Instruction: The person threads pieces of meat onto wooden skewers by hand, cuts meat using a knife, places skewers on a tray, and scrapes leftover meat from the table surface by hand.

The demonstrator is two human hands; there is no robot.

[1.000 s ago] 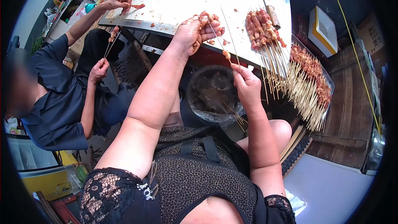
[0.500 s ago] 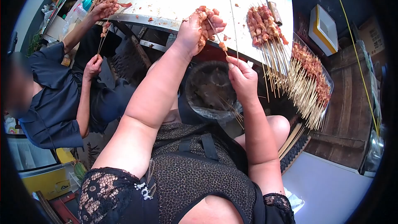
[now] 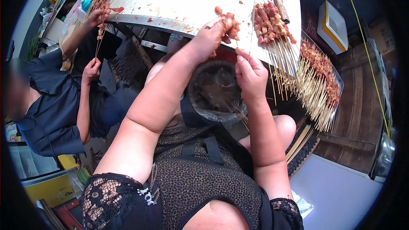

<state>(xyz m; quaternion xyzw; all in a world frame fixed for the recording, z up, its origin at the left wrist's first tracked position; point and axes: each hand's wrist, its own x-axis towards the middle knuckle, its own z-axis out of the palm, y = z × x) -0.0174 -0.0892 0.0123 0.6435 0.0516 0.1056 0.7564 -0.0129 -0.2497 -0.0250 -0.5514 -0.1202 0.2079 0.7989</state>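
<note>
My left hand (image 3: 213, 36) is closed around raw meat pieces (image 3: 232, 26), above the near edge of the metal table (image 3: 179, 0). To its right, my right hand (image 3: 251, 74) pinches thin wooden skewers between thumb and fingers. One bare skewer (image 3: 250, 32) sticks up from that hand over the table. Another tip points at the meat in my left hand, which partly hides it. Just right of my hands, a pile of finished meat skewers (image 3: 268, 23) lies on the table with sticks toward me.
A tray holds many more meat skewers (image 3: 319, 66) at right. A knife (image 3: 281, 10) lies behind the pile. Below the table edge stands a lined bucket (image 3: 213, 89). At left, a co-worker (image 3: 55, 98) also threads meat. A white-yellow foam box (image 3: 332, 27) stands far right.
My left hand has moved right and slightly up, closer to my right hand. The meat piece seen on the skewer between my hands is now hidden by or gathered at my left fingers.
</note>
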